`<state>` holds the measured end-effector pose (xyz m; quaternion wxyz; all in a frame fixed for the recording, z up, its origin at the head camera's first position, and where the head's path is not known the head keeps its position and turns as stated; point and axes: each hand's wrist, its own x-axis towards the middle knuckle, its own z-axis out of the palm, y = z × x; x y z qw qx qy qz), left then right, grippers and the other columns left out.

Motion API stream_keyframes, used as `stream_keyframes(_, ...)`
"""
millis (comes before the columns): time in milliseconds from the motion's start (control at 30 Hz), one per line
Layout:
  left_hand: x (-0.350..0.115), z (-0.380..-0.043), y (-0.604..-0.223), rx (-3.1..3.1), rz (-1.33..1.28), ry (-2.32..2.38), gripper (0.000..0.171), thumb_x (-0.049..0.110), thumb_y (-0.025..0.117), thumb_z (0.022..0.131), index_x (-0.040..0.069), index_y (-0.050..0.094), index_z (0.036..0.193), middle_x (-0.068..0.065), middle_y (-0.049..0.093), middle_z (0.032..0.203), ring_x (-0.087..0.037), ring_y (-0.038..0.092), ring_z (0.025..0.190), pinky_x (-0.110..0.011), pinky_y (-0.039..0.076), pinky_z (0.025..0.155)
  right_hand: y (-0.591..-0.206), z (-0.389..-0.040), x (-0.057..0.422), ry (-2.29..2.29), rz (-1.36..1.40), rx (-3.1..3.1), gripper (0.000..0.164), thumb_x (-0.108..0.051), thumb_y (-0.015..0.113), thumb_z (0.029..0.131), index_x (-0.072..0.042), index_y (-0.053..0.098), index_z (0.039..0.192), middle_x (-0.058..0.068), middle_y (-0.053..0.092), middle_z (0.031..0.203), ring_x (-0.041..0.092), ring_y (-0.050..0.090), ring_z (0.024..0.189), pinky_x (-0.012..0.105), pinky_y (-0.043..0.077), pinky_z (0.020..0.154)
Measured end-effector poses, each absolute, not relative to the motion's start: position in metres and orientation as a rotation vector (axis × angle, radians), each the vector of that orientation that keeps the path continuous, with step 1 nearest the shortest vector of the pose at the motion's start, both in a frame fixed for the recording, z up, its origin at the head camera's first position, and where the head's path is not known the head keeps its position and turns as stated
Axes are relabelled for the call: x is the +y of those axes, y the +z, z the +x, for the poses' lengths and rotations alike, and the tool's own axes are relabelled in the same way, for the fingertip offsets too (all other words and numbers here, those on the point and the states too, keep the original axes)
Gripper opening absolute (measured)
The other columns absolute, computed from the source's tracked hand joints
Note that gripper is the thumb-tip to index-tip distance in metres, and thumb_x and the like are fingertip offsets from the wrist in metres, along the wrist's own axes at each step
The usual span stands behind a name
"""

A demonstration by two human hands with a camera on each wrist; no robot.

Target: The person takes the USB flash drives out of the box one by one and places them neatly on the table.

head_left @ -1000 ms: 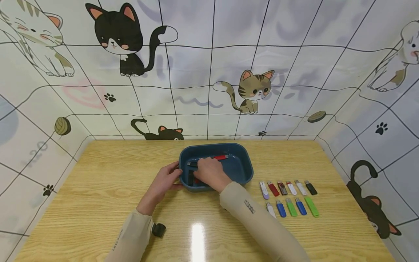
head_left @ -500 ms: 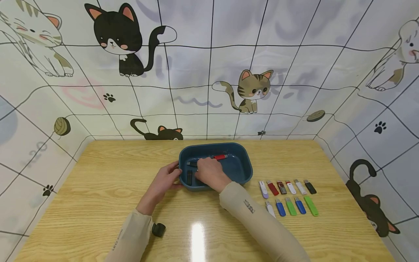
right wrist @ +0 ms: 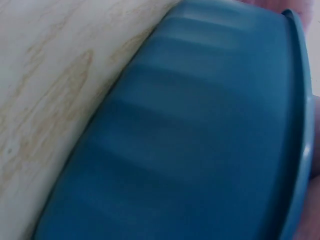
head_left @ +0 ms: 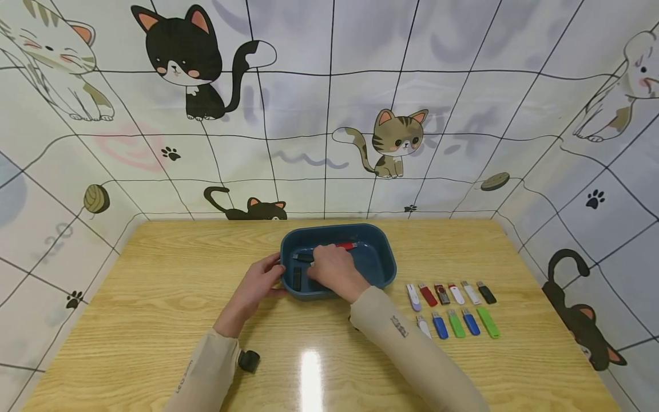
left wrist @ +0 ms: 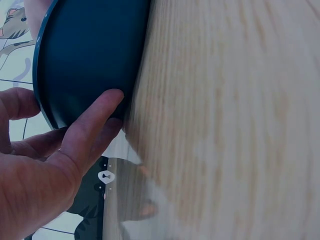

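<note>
My left hand (head_left: 257, 283) rests on the left end of a dark blue plastic tub (head_left: 378, 276). In the left wrist view its fairly straight fingers touch the tub's outer wall and rim. My right hand (head_left: 337, 270) reaches down inside the tub with curled fingers. A small pale tip at its fingers looks like part of a USB flash drive; the rest is hidden. Beside it in the tub are a black USB stick (head_left: 297, 278), a second dark USB stick (head_left: 302, 257) and a red USB stick (head_left: 347, 245). The right wrist view shows mostly the tub's outer wall (right wrist: 200, 115).
Several USB sticks lie in two rows right of the tub, among them a red one (head_left: 427, 295), a black one (head_left: 486, 292) and a green one (head_left: 487, 323). Everything rests on a wooden table (head_left: 180, 269). A cat-print cloth (head_left: 309, 109) surrounds its back and sides.
The red patch under my right hand has gone from sight. That hand and its sleeve have shifted slightly right. My left hand stays at the tub's end.
</note>
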<state>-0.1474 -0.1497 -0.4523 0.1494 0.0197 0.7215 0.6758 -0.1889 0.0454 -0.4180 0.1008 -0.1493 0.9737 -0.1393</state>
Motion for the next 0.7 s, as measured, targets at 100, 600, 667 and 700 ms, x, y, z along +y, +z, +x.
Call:
stream_keyframes(100, -0.149, -0.148, -0.453, 2.072, 0.057, 1.944, 0.052, 0.011, 0.045, 0.108, -0.005, 0.037, 0.157, -0.030, 0.049, 0.149, -0.044, 0.060, 0.126, -0.050, 0.060, 0.089, -0.415, -0.187, 0.050, -0.435, -0.446, 2.897, 0.039, -0.017, 0.070, 0.090, -0.016, 0.051, 0.056, -0.003, 0.042, 0.054, 0.018, 0.047, 0.049, 0.028, 0.034, 0.043)
stream_keyframes(600, -0.148, -0.147, -0.452, 2.062, 0.056, 1.957, 0.052, 0.011, 0.045, 0.108, -0.004, 0.038, 0.157, -0.030, 0.050, 0.148, -0.042, 0.060, 0.125, -0.050, 0.061, 0.089, -0.398, -0.168, 0.085, -0.630, -0.577, 2.940, 0.054, -0.006, 0.061, 0.093, -0.022, 0.026, 0.055, -0.008, 0.015, 0.055, 0.011, 0.011, 0.049, 0.028, 0.008, 0.050)
stream_keyframes(667, -0.148, -0.146, -0.452, 2.061, 0.052, 1.959, 0.052, 0.011, 0.045, 0.108, -0.004, 0.038, 0.157, -0.030, 0.050, 0.149, -0.042, 0.061, 0.124, -0.050, 0.061, 0.089, -0.395, -0.165, 0.090, -0.649, -0.596, 2.942, 0.054, -0.006, 0.062, 0.093, -0.022, 0.026, 0.057, -0.008, 0.014, 0.056, 0.011, 0.011, 0.050, 0.027, 0.008, 0.050)
stream_keyframes(700, -0.148, -0.146, -0.452, 2.061, 0.051, 1.959, 0.052, 0.011, 0.045, 0.108, -0.004, 0.037, 0.157, -0.030, 0.050, 0.149, -0.042, 0.060, 0.125, -0.051, 0.060, 0.089, -0.393, -0.164, 0.092, -0.658, -0.601, 2.944, 0.053, -0.006, 0.062, 0.093, -0.022, 0.026, 0.057, -0.008, 0.014, 0.057, 0.011, 0.012, 0.050, 0.027, 0.009, 0.050)
